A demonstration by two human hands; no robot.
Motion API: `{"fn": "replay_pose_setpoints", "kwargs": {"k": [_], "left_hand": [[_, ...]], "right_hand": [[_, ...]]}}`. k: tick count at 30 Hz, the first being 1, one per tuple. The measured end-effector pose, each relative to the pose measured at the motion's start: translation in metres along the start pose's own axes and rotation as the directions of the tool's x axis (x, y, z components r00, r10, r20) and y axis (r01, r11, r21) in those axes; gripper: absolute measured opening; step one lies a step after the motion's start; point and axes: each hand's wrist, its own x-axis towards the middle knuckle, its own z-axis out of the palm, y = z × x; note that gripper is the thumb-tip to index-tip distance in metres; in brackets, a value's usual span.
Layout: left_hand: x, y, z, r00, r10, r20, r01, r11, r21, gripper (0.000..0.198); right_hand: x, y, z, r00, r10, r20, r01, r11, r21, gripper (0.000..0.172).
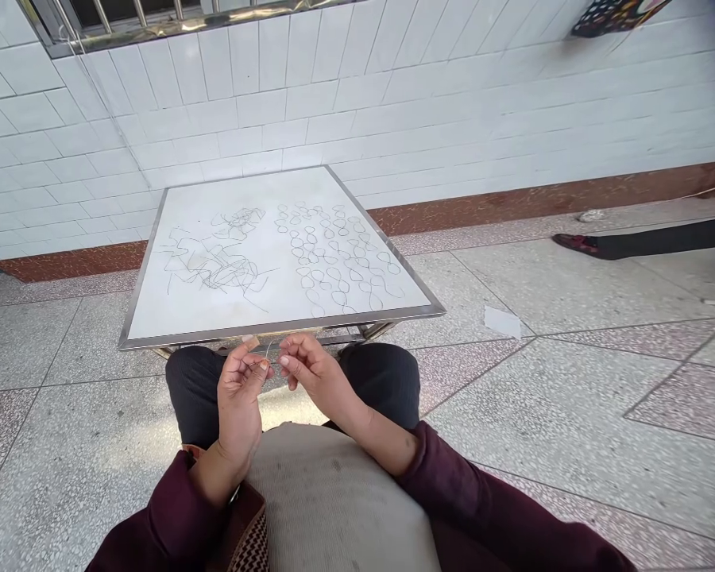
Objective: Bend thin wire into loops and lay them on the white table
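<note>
Low over my lap, just in front of the table edge, both hands are held close together. My left hand (242, 385) pinches a thin, pale wire-like strand (268, 349) between thumb and forefinger; a tan bandage wraps one of its fingertips. Facing it, a small gap away, my right hand (313, 372) has its thumb and fingertips pressed together; whether the strand runs into them is too fine to see. On the white tabletop (220, 195), a tangle of loose dark strands (229, 270) lies left, and rows of strands shaped into twin loops (329, 254) lie right.
The metal-rimmed table stands against a white tiled wall (310, 103) beneath a barred window (137, 16). Another person's leg and shoe (589, 245) extend in from the right. A white paper scrap (502, 322) lies on the speckled floor. A patterned dark item (611, 17) hangs upper right.
</note>
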Motion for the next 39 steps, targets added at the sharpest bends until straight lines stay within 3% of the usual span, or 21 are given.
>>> {"fn": "replay_pose_setpoints", "kwargs": {"k": [6, 10, 16, 22, 29, 39], "left_hand": [[0.0, -0.006, 0.001, 1.0, -0.006, 0.028, 0.006, 1.0, -0.004, 0.035], [0.002, -0.01, -0.001, 1.0, -0.003, 0.031, 0.002, 1.0, 0.021, 0.033], [0.004, -0.013, -0.003, 0.998, -0.031, 0.051, 0.029, 0.999, 0.035, 0.034], [0.004, -0.012, -0.003, 0.998, -0.042, 0.055, 0.039, 0.998, 0.038, 0.037], [0.003, -0.013, -0.003, 0.988, -0.106, 0.108, 0.1, 0.993, 0.057, 0.041], [0.002, -0.005, -0.002, 0.97, -0.198, 0.141, 0.201, 0.98, -0.006, 0.04]], "right_hand": [[-0.001, -0.004, 0.005, 1.0, -0.006, 0.012, 0.006, 1.0, -0.021, 0.014], [-0.001, -0.003, 0.006, 0.999, -0.021, -0.041, 0.019, 0.998, -0.057, 0.013], [-0.001, 0.003, 0.004, 0.99, -0.124, -0.07, 0.108, 0.973, -0.203, 0.015], [0.002, -0.001, 0.0, 1.0, 0.013, -0.02, -0.014, 0.997, -0.077, 0.023], [0.005, -0.006, -0.005, 0.999, 0.047, -0.02, -0.047, 0.999, -0.023, 0.033], [0.01, -0.007, -0.011, 0.992, 0.121, -0.044, -0.121, 0.993, 0.008, 0.032]]}}
